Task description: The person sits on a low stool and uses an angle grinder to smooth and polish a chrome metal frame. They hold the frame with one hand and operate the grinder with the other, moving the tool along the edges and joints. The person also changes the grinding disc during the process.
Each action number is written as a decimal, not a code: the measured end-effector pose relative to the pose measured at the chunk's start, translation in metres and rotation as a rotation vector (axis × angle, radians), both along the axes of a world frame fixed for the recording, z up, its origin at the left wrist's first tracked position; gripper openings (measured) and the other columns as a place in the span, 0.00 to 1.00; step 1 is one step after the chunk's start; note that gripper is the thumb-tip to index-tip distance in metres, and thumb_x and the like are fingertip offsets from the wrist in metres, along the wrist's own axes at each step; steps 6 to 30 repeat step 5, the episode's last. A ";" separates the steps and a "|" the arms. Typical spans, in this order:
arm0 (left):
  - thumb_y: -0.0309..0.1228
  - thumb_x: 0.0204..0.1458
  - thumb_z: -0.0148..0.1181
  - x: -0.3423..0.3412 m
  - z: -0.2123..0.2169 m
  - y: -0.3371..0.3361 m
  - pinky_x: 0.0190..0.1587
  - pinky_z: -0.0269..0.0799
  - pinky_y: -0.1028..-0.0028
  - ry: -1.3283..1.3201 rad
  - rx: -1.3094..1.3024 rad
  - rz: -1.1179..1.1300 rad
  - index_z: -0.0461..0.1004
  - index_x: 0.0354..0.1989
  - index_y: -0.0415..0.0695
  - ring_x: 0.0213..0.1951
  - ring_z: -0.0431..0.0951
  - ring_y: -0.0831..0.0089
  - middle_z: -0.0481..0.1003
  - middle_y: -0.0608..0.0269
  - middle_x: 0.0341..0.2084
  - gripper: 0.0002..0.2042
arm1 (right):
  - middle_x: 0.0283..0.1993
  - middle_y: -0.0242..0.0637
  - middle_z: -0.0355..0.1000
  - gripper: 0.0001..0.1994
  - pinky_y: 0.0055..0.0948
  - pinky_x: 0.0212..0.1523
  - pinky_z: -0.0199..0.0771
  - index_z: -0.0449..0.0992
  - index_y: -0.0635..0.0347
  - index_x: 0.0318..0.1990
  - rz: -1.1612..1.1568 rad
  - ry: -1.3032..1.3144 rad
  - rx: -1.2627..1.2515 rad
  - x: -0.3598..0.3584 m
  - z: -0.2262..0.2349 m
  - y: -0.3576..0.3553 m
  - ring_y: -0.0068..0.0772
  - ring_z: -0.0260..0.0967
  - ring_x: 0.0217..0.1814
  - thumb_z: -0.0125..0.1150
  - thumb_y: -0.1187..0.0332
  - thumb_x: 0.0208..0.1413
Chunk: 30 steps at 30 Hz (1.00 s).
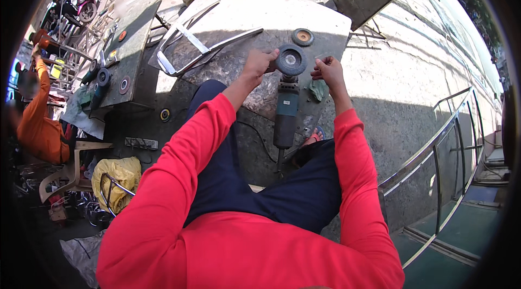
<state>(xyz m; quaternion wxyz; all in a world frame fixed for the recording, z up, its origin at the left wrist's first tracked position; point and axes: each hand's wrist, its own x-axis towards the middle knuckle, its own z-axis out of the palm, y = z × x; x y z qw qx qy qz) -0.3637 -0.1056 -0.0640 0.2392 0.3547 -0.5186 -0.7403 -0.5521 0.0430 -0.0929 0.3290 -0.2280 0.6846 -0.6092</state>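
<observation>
An angle grinder (286,107) with a dark green body lies on the worktable, its cord end toward me. On its head sits a round, dark grey abrasive wheel (291,60), facing up. My left hand (260,65) is closed on the wheel's left edge. Just right of the wheel, apart from it, my right hand (329,75) has its fingers curled into a pinch; whatever is in them is too small to make out. A second wheel with an orange-brown centre (303,37) lies beyond the first. Below my right hand rests a crumpled green cloth (319,90).
A bent metal frame (191,38) lies on the left of the worktable (331,15). Further left, another table (137,42) bears grinders and discs. A person in orange (40,115) works at the far left. Metal railings (434,148) stand at right.
</observation>
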 end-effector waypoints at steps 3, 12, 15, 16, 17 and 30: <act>0.36 0.55 0.66 -0.007 -0.002 0.006 0.31 0.73 0.69 -0.083 0.031 -0.051 0.78 0.33 0.40 0.24 0.75 0.73 0.76 0.64 0.23 0.11 | 0.31 0.44 0.77 0.12 0.34 0.29 0.77 0.72 0.68 0.40 0.040 0.403 0.256 0.007 0.004 0.002 0.36 0.78 0.26 0.62 0.67 0.57; 0.36 0.56 0.66 -0.007 -0.006 0.010 0.32 0.74 0.68 -0.185 0.018 -0.015 0.78 0.35 0.38 0.28 0.78 0.70 0.78 0.61 0.28 0.12 | 0.36 0.42 0.79 0.18 0.41 0.40 0.78 0.74 0.64 0.46 0.075 0.577 0.435 0.004 0.001 0.001 0.47 0.79 0.35 0.67 0.61 0.53; 0.36 0.56 0.66 -0.007 -0.006 0.010 0.32 0.74 0.68 -0.185 0.018 -0.015 0.78 0.35 0.38 0.28 0.78 0.70 0.78 0.61 0.28 0.12 | 0.36 0.42 0.79 0.18 0.41 0.40 0.78 0.74 0.64 0.46 0.075 0.577 0.435 0.004 0.001 0.001 0.47 0.79 0.35 0.67 0.61 0.53; 0.36 0.56 0.66 -0.007 -0.006 0.010 0.32 0.74 0.68 -0.185 0.018 -0.015 0.78 0.35 0.38 0.28 0.78 0.70 0.78 0.61 0.28 0.12 | 0.36 0.42 0.79 0.18 0.41 0.40 0.78 0.74 0.64 0.46 0.075 0.577 0.435 0.004 0.001 0.001 0.47 0.79 0.35 0.67 0.61 0.53; 0.36 0.56 0.66 -0.007 -0.006 0.010 0.32 0.74 0.68 -0.185 0.018 -0.015 0.78 0.35 0.38 0.28 0.78 0.70 0.78 0.61 0.28 0.12 | 0.36 0.42 0.79 0.18 0.41 0.40 0.78 0.74 0.64 0.46 0.075 0.577 0.435 0.004 0.001 0.001 0.47 0.79 0.35 0.67 0.61 0.53; 0.36 0.56 0.66 -0.007 -0.006 0.010 0.32 0.74 0.68 -0.185 0.018 -0.015 0.78 0.35 0.38 0.28 0.78 0.70 0.78 0.61 0.28 0.12 | 0.36 0.42 0.79 0.18 0.41 0.40 0.78 0.74 0.64 0.46 0.075 0.577 0.435 0.004 0.001 0.001 0.47 0.79 0.35 0.67 0.61 0.53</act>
